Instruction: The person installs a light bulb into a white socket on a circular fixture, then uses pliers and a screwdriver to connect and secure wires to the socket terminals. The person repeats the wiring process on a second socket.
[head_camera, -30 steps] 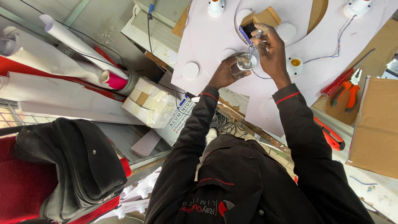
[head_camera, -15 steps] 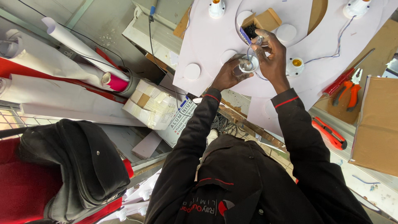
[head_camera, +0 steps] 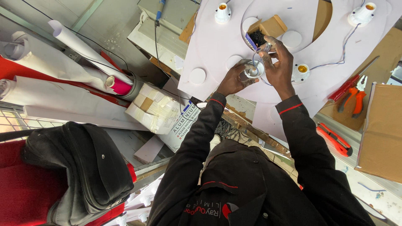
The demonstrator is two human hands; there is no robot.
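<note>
Both hands dropped slightly: left hand (head_camera: 233,79) cups white lamp socket (head_camera: 254,69) over white board (head_camera: 209,46), right hand (head_camera: 279,62) pinches its wires (head_camera: 256,53). Socket's light, rigid plastic; grip body, not thin leads.

So I'm looking down over black sleeves at a big white board (head_camera: 217,46) with round cutouts. My left hand (head_camera: 232,79) and right hand (head_camera: 279,67) are both closed around a white lamp socket (head_camera: 253,69), thin wires curling off it. Just beyond them sits a small open cardboard box (head_camera: 268,28). More sockets are mounted on the board: one at top (head_camera: 222,12), one far right (head_camera: 361,14), one beside my right hand (head_camera: 300,72). Orange-handled pliers (head_camera: 356,98) lie off right, paper rolls (head_camera: 79,39) left.
</note>
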